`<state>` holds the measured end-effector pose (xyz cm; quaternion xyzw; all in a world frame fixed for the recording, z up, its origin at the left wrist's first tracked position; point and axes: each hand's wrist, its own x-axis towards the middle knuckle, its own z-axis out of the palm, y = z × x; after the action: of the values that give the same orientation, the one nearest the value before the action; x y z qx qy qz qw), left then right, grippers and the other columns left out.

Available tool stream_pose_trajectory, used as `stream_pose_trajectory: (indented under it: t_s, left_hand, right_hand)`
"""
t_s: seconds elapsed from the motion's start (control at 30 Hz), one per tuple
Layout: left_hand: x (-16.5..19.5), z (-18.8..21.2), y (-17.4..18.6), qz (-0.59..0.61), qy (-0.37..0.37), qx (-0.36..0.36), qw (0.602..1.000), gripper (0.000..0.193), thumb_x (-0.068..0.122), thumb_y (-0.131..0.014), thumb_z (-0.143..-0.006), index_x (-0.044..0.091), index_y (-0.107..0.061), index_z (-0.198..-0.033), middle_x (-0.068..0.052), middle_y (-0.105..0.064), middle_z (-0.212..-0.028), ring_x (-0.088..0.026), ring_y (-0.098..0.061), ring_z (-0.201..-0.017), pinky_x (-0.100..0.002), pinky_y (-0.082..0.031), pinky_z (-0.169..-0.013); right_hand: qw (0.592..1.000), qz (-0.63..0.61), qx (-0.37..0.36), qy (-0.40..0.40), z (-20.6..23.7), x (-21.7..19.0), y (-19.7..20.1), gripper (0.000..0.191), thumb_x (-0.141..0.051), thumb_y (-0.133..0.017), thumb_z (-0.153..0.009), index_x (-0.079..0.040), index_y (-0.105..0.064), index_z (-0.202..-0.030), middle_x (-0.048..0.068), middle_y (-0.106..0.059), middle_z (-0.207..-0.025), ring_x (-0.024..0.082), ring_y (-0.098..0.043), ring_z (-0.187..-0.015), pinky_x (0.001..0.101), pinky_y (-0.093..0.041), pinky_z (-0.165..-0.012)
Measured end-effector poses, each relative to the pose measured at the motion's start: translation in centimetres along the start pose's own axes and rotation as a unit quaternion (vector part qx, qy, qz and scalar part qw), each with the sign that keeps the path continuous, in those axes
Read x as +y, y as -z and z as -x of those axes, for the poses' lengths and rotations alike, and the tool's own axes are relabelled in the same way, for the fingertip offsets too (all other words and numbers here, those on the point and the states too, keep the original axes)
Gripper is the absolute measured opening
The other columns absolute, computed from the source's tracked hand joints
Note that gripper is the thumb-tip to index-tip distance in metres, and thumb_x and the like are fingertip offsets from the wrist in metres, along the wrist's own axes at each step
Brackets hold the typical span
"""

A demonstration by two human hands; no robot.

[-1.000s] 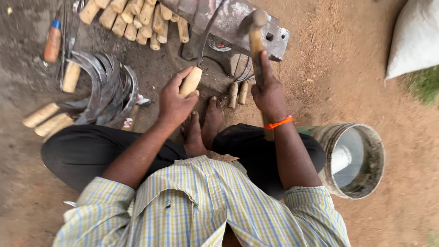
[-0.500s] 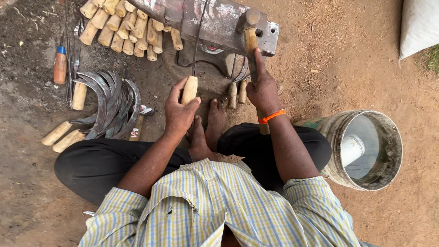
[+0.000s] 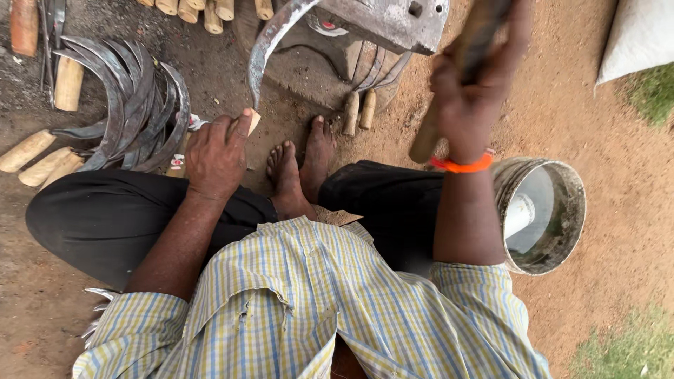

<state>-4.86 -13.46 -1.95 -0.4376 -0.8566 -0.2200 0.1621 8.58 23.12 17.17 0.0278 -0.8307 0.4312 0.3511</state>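
Two hands working at once: left hand (image 3: 214,156) is gripping the wooden handle of a sickle (image 3: 270,45), its curved blade rising onto the anvil (image 3: 390,21) just beyond. Right hand (image 3: 467,91) is clenching a hammer handle (image 3: 449,91), raised; the head is out of view. Left of the left hand, a pile of finished sickles (image 3: 133,105) is lying on the ground. Loose wooden handles (image 3: 42,158) are waiting beside them, so by my judgement more is left. Bucket (image 3: 554,210) is sitting beside the right forearm.
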Motion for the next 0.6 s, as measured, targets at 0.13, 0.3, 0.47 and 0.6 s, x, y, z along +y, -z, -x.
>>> stream_pose_trajectory:
  t_s: [0.13,0.3,0.47,0.6]
  left_hand:
    - [-0.4,-0.2,-0.5,-0.007,0.005,-0.002,1.0,0.059,0.012,-0.076,-0.097,0.02,-0.057,-0.152,-0.011,-0.063,-0.119,-0.029,-0.066,-0.096,-0.046,-0.057,-0.075]
    - [-0.9,-1.5,-0.1,0.022,0.025,-0.037,0.999,0.053,0.007,-0.073,-0.099,0.021,-0.06,-0.148,-0.006,-0.063,-0.116,-0.029,-0.068,-0.103,-0.046,-0.059,-0.084]
    - [-1.2,-3.1,0.4,0.054,0.018,-0.039,0.998,0.054,0.007,-0.073,-0.093,0.016,-0.063,-0.145,-0.012,-0.065,-0.115,-0.03,-0.067,-0.098,-0.046,-0.058,-0.08]
    - [-0.6,-4.7,1.5,0.102,0.054,-0.045,0.992,0.057,0.007,-0.076,-0.089,0.015,-0.062,-0.144,-0.013,-0.066,-0.116,-0.032,-0.068,-0.103,-0.046,-0.058,-0.085]
  right_hand:
    - [0.991,0.098,-0.089,-0.008,-0.5,2.6,-3.2,0.096,0.022,-0.055,-0.093,-0.025,-0.017,-0.168,0.013,-0.038,-0.166,0.021,-0.065,-0.117,0.0269,-0.063,-0.082]
    - [0.98,0.116,-0.087,-0.133,-0.8,1.7,-4.0,0.086,0.014,-0.06,-0.097,-0.02,-0.027,-0.169,0.006,-0.061,-0.143,0.018,-0.07,-0.109,0.0248,-0.064,-0.088]
    - [0.984,0.081,-0.13,-0.096,-2.0,0.7,-6.3,0.101,0.025,-0.054,-0.08,-0.012,-0.025,-0.169,0.022,-0.046,-0.162,0.04,-0.054,-0.128,0.0478,-0.05,-0.103]
    - [0.974,0.162,-0.139,-0.082,-1.1,0.7,-5.8,0.098,0.015,-0.061,-0.086,-0.019,-0.019,-0.168,0.017,-0.045,-0.164,0.038,-0.063,-0.14,0.0453,-0.059,-0.11]
